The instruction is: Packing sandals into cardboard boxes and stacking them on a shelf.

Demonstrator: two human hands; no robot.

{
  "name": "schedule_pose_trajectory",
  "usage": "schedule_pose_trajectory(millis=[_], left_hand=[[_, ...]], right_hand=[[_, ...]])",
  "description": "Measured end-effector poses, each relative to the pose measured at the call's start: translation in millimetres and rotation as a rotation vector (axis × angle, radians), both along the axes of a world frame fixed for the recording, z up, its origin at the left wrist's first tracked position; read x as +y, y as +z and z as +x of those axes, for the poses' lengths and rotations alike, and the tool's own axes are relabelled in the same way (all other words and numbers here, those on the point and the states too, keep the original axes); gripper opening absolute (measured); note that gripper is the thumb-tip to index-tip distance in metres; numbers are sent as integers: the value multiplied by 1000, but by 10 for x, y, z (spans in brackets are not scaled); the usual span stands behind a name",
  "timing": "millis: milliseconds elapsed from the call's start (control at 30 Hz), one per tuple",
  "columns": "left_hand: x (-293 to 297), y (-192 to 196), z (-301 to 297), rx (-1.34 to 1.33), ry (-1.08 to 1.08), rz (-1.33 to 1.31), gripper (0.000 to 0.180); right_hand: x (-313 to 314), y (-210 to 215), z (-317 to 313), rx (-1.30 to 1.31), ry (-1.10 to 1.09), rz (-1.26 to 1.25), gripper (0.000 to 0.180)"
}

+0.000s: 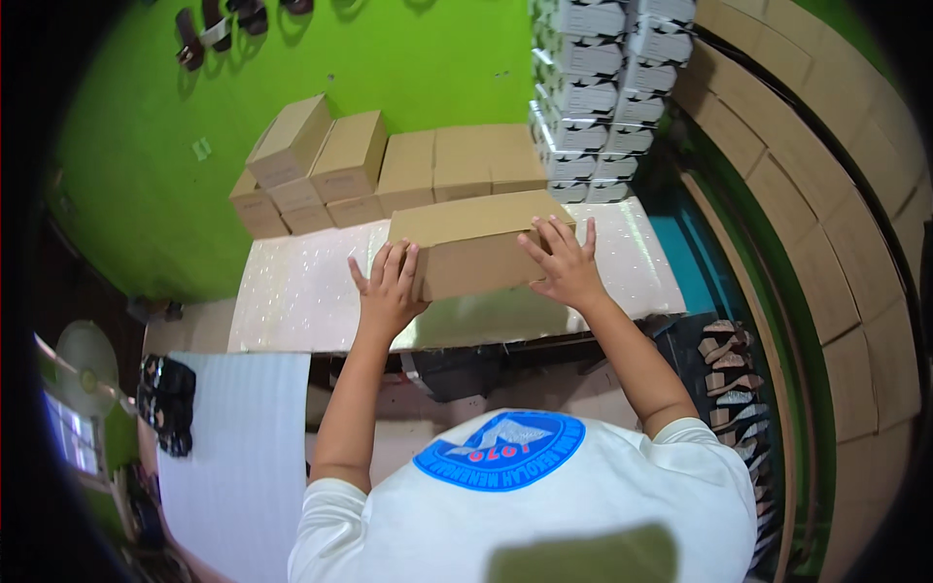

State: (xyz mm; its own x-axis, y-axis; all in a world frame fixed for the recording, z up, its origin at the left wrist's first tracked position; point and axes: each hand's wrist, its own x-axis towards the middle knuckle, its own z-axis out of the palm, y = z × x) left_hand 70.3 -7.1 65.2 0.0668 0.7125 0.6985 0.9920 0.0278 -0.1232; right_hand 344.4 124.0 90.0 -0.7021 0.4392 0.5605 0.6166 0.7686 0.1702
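A closed brown cardboard box (471,233) lies on the glossy white table (292,291), roughly in the middle. My left hand (387,287) presses flat against its near left corner, fingers spread. At the near right end, my right hand (564,262) rests on the top edge of the same box, fingers spread over the lid. Both forearms reach up from the lower edge of the picture.
Several more brown boxes (389,165) are stacked at the table's far side against a green wall. A tall pile of white boxes (603,87) stands at the far right. Brown cartons (826,194) line the right. A white foam sheet (233,447) and footwear (167,398) lie lower left.
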Motion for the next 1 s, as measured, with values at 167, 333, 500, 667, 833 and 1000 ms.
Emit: schedule_pose_trajectory(millis=[167,333,500,667,833,1000], left_hand=[[-173,233,178,-67,-44,31,100],[-308,556,404,-42,-174,72,98],[-331,1081,659,78,-285,227,89],[-164,1827,1003,106,-518,476,107],[131,2429,1312,140,-480,462,133],[534,3033,2098,9,-522,535,130]], right_hand=[[-226,283,190,20,19,57,92],[-389,678,525,52,36,205,94],[-501,1317,972,55,18,304,96],[-599,2087,1675,34,-57,451,100],[-695,2898,2382,-28,-167,646,99],[-871,3594,3089,6,-238,803,97]])
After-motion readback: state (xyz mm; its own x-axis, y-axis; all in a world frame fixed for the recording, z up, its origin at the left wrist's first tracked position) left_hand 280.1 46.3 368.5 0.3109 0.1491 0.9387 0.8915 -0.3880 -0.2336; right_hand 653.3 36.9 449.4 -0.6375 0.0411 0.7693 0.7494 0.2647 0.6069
